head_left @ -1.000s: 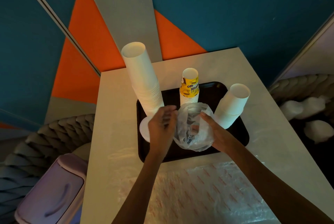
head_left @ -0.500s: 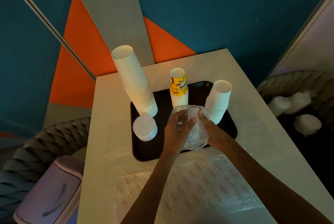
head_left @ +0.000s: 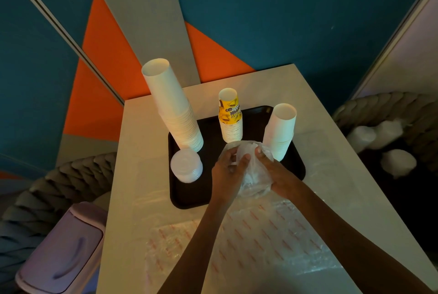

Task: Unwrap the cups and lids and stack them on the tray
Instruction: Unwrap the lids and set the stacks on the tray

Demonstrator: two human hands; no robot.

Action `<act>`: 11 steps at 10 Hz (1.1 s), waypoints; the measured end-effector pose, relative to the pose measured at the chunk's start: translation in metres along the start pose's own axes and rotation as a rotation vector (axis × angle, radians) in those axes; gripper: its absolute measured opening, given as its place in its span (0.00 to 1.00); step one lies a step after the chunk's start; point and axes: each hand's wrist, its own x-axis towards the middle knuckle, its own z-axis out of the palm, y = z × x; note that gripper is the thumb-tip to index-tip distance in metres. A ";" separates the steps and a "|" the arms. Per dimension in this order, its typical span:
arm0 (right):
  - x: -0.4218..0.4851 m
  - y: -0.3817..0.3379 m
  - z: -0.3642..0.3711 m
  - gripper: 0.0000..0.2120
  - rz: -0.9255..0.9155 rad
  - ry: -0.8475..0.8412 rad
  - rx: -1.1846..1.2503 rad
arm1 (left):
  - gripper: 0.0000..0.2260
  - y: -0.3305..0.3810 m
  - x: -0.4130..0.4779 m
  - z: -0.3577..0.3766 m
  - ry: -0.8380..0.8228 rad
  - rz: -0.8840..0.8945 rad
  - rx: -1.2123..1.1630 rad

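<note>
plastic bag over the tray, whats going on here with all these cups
A person's left hand and right hand both grip a clear plastic bag above the black tray. On the tray stand a tall white cup stack, a yellow-topped stack and a shorter white stack, with a pile of lids beside the tall one. Printed wrap lies on the table.

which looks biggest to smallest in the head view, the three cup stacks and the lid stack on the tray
1. left white cup stack, clearly largest
2 and 3. right white cup stack and yellow-printed cup stack, too alike to rank
4. lid stack, smallest
</note>
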 end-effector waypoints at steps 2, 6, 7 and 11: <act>0.003 0.003 -0.001 0.48 -0.004 -0.001 0.001 | 0.17 0.002 0.003 -0.001 0.011 -0.065 0.027; 0.012 0.008 0.002 0.31 0.059 -0.029 -0.016 | 0.22 -0.006 0.006 -0.009 0.074 -0.151 0.119; 0.018 0.007 0.007 0.32 0.040 0.055 0.067 | 0.23 -0.007 0.007 -0.011 0.058 -0.157 0.159; 0.026 0.013 0.006 0.25 0.076 0.075 0.031 | 0.19 0.003 0.008 -0.037 0.129 -0.152 0.022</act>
